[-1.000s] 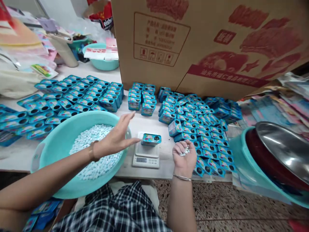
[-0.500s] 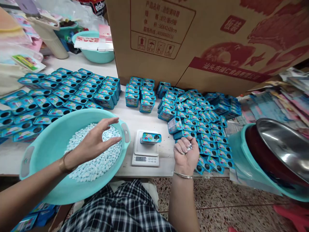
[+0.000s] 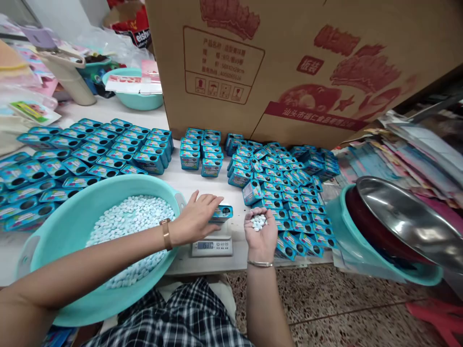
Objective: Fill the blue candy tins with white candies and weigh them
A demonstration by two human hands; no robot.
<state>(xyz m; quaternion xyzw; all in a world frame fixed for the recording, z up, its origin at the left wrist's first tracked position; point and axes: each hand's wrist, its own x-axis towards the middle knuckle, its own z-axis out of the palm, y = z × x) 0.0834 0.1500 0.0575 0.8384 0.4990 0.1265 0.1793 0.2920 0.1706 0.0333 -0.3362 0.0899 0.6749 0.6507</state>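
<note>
My left hand [image 3: 197, 217] reaches across the basin to a small blue candy tin [image 3: 224, 211] at the digital scale [image 3: 212, 246]. Its fingers lie along the tin's far side and the thumb along the near side, covering the tin's left end. Whether the tin still rests on the platform is hard to see. Just right of the scale, my right hand [image 3: 262, 238] is palm up and cupped around a small heap of pale candies [image 3: 258, 221]. Many more candies lie in the turquoise basin [image 3: 58, 250] beneath my left forearm.
Rows of blue tins [image 3: 90, 144] stand at the left, with two short rows in the middle and more tins [image 3: 292, 202] at the right. A large cardboard box [image 3: 224, 111] walls off the back. Stacked bowls [image 3: 394, 221] sit at the right edge.
My left hand has moved right from above the basin to the tin at the scale. My right hand has opened from a closed fist into a cupped palm, showing the candies.
</note>
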